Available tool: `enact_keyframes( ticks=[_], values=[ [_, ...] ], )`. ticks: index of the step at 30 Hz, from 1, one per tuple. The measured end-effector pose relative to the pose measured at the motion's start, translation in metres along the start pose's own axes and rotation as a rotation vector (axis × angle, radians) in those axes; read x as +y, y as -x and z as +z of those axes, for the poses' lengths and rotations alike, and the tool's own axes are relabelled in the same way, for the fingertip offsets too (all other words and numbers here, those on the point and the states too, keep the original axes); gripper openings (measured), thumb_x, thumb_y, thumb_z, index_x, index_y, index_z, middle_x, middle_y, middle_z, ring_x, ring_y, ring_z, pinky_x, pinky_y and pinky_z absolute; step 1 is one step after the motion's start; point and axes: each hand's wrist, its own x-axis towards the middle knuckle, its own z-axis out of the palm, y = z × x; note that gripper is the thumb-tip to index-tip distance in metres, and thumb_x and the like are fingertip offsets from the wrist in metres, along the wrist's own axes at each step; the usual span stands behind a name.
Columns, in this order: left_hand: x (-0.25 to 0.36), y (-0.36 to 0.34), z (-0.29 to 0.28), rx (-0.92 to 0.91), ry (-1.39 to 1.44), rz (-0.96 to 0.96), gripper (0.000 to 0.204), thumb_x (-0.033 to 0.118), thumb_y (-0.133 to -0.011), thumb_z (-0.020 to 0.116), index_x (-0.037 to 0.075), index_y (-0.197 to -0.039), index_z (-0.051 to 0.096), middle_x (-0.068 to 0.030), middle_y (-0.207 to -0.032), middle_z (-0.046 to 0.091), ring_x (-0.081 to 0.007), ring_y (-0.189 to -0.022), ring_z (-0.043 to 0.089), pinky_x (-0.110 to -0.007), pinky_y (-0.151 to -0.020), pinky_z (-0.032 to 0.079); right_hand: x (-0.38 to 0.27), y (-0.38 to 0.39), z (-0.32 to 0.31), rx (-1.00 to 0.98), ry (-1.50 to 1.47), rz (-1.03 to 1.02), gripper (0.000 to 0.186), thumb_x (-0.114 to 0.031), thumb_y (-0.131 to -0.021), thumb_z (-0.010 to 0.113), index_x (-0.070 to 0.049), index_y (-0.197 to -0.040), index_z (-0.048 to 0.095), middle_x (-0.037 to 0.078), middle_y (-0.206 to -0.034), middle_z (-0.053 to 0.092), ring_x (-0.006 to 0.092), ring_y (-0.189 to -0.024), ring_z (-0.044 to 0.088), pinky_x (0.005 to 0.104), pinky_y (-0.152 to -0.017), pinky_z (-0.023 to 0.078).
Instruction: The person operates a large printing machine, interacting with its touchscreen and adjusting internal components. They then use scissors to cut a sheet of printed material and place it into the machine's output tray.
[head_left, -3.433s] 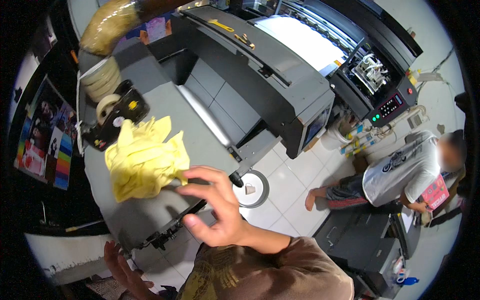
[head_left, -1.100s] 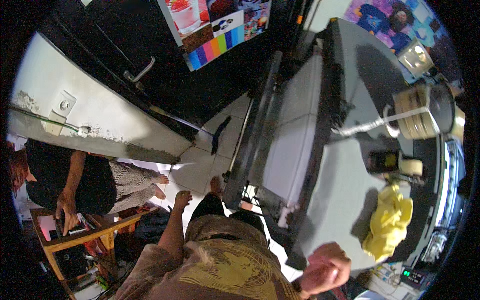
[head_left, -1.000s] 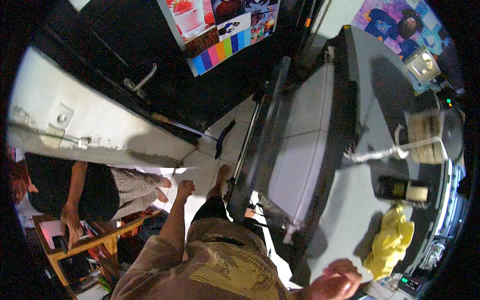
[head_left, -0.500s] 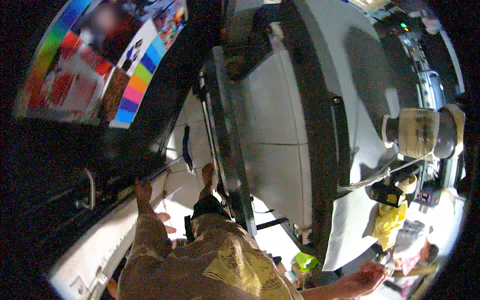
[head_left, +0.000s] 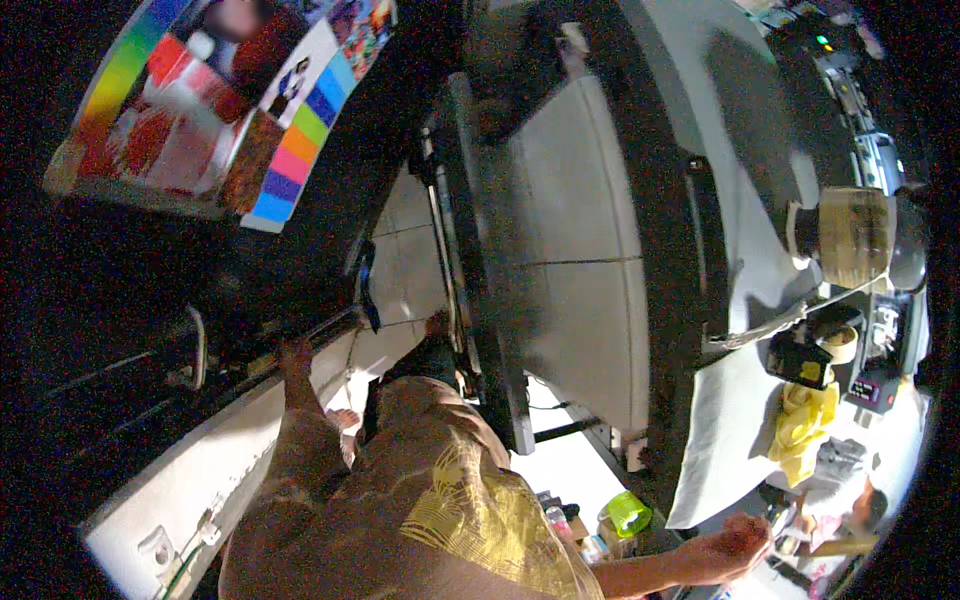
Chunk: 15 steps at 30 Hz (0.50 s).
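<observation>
My left hand [head_left: 296, 352] is stretched forward beside the edge of a dark machine or cabinet [head_left: 110, 300]. It is dim and blurred, so its fingers do not show clearly. Low on the right, my right hand [head_left: 742, 548] hangs in the air with curled fingers, near a white sheet [head_left: 715, 450] on the grey table. What it holds, if anything, is hidden. A yellow cloth or bag [head_left: 803, 430] lies beyond that hand.
A long dark metal frame [head_left: 495, 300] stands ahead on the tiled floor [head_left: 570, 300]. At right, the grey table [head_left: 690, 60] bears a large roll of brown tape [head_left: 855, 237] and a black box [head_left: 798, 358]. A bright green container [head_left: 628, 513] stands below. A colourful print [head_left: 200, 120] hangs at upper left.
My view has shifted, so most things sit a little further right and higher. My legs have moved in a step. My right hand stays closed at the lower right.
</observation>
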Motion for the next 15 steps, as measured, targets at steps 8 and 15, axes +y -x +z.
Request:
enact_keyframes(
  ticks=[8,15],
  values=[
    [-0.017,0.008,-0.001,0.499,-0.618,-0.203,0.061,0.064,-0.101,0.050,0.021,-0.145,0.051,-0.0115,-0.118,0.064,-0.0271,-0.101,0.065,-0.047,-0.084,0.056,-0.001,0.007,0.021,0.018,0.001,0.028,0.040,-0.035,-0.104,0.053,0.003,-0.104,0.065,0.010,-0.080,0.062,0.0185,-0.064,0.053,0.0305,-0.060,0.045],
    [-0.052,-0.026,0.068,0.191,-1.215,-0.493,0.054,0.055,-0.102,0.048,0.015,-0.138,0.056,-0.0117,-0.118,0.064,-0.0260,-0.099,0.065,-0.045,-0.084,0.055,-0.024,-0.002,0.078,0.125,0.082,0.095,0.038,-0.032,-0.104,0.054,0.004,-0.108,0.065,0.012,-0.083,0.064,0.0192,-0.067,0.054,0.0314,-0.064,0.047]
  ],
)
